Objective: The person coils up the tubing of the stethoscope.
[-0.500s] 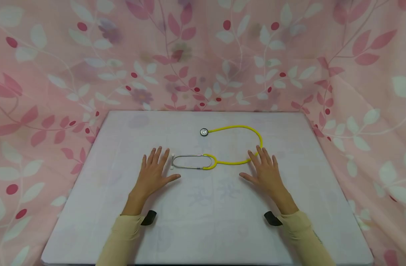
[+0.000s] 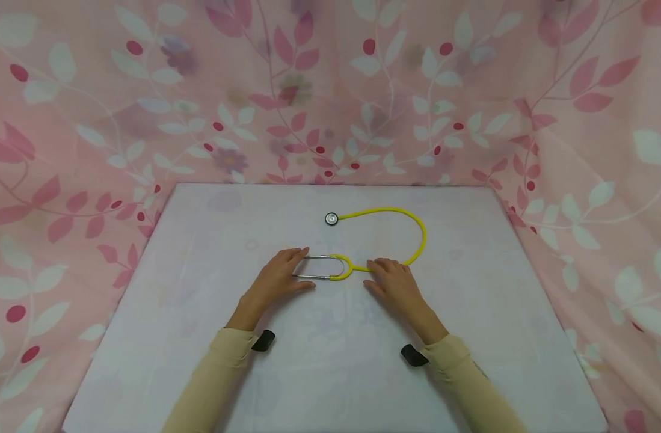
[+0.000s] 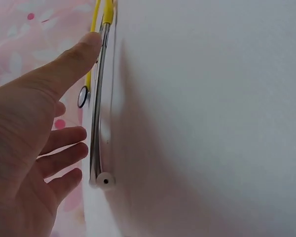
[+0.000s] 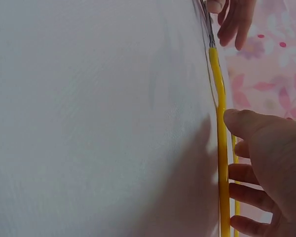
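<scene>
- Two sleeves [image 2: 216, 367], beige, reaching in from the near edge of the pale table [image 2: 330, 373].
- Two black wrist devices [image 2: 263, 341], one at the inner side of each cuff.
- Right hand [image 2: 397, 288], angled inward at the yellow tubing [image 2: 423, 234]. Thumb extended toward the near side of the tubing; fingers lightly bent, gaps visible between some of them in the right wrist view. Cannot tell touching from just beside.
- Left hand [image 2: 273, 276], at the outer end of the metal arms [image 2: 318, 277]. Thumb extended along the near side; fingers loosely bent and spread apart toward the far side. Cannot tell contact from near miss.
- Stethoscope [image 2: 352, 268], lying on the table between and beyond the hands.
- Metal arms roughly parallel, outer ends hidden by the left hand in the head view; pale ear tip [image 3: 105, 180] exposed in the left wrist view.
- Yellow tubing forked at the metal arms, running rightward past the right hand, then looping away and back leftward.
- Chest piece [image 2: 331, 219], round and dark-rimmed, at the far end of the tubing, well apart from both hands.
- Pink fabric [image 2: 308, 90], printed with leaves and berries, hanging behind the table and along both sides.
</scene>
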`<control>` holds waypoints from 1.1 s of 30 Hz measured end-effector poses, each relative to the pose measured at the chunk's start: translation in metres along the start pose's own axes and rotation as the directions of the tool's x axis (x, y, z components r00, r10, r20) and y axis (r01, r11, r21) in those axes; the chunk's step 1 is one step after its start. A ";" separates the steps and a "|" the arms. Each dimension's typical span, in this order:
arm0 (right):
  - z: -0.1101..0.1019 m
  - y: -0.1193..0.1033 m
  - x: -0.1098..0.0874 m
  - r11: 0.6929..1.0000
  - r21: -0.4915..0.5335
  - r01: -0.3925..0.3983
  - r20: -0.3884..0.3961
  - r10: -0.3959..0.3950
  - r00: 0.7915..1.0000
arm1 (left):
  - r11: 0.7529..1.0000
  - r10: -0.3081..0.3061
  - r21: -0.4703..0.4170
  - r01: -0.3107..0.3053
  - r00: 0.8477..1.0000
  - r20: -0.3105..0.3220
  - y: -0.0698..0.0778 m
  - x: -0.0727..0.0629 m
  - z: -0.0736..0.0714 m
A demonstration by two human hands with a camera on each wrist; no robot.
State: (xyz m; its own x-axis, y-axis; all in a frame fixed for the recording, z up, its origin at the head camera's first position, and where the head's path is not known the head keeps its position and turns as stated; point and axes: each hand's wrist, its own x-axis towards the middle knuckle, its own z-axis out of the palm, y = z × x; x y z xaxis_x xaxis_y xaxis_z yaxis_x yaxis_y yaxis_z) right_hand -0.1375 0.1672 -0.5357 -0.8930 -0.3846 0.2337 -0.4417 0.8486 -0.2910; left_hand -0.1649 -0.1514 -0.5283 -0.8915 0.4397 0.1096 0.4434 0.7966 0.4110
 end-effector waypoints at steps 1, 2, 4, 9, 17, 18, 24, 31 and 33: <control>0.001 -0.001 0.001 1.000 0.004 0.001 -0.004 -0.001 1.000 | 1.000 0.000 -0.003 0.000 1.000 0.003 0.000 0.002 0.002; 0.001 -0.002 0.003 1.000 0.008 0.002 -0.009 -0.002 1.000 | 1.000 -0.002 -0.002 0.002 1.000 0.006 0.000 0.003 0.004; 0.002 -0.005 0.006 1.000 0.006 0.005 -0.023 -0.005 1.000 | 1.000 -0.007 0.012 0.007 1.000 0.005 -0.001 0.004 0.008; 0.006 -0.004 0.011 0.999 -0.031 0.010 -0.065 -0.012 0.998 | 0.999 0.014 0.039 -0.013 0.999 -0.039 -0.004 0.006 0.015; 0.011 -0.001 0.014 0.999 -0.040 0.010 -0.125 -0.015 0.992 | 0.995 0.101 0.012 -0.100 0.989 -0.107 -0.007 0.003 0.022; 0.011 0.000 0.015 0.999 -0.038 0.008 -0.123 -0.013 0.992 | 0.994 0.106 0.006 -0.106 0.988 -0.110 -0.008 0.003 0.022; 0.013 0.001 0.014 1.000 -0.001 0.006 -0.141 -0.006 0.990 | 0.996 0.052 -0.062 -0.059 0.993 -0.102 -0.007 0.001 0.024; 0.009 0.001 0.014 0.999 0.019 0.038 -0.194 -0.033 0.980 | 0.996 0.049 -0.075 -0.058 0.992 -0.120 -0.005 0.000 0.022; 0.008 0.002 0.013 0.999 0.023 0.039 -0.196 -0.034 0.980 | 0.995 0.073 -0.060 -0.083 0.987 -0.146 -0.004 0.000 0.021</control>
State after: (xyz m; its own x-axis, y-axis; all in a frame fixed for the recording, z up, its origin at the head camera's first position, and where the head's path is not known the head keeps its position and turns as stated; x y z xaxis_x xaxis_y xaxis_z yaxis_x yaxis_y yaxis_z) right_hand -0.1509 0.1608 -0.5404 -0.8431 -0.3346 0.4210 -0.4783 0.8244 -0.3026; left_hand -0.1653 -0.1460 -0.5490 -0.8608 0.4312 0.2704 0.5090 0.7311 0.4544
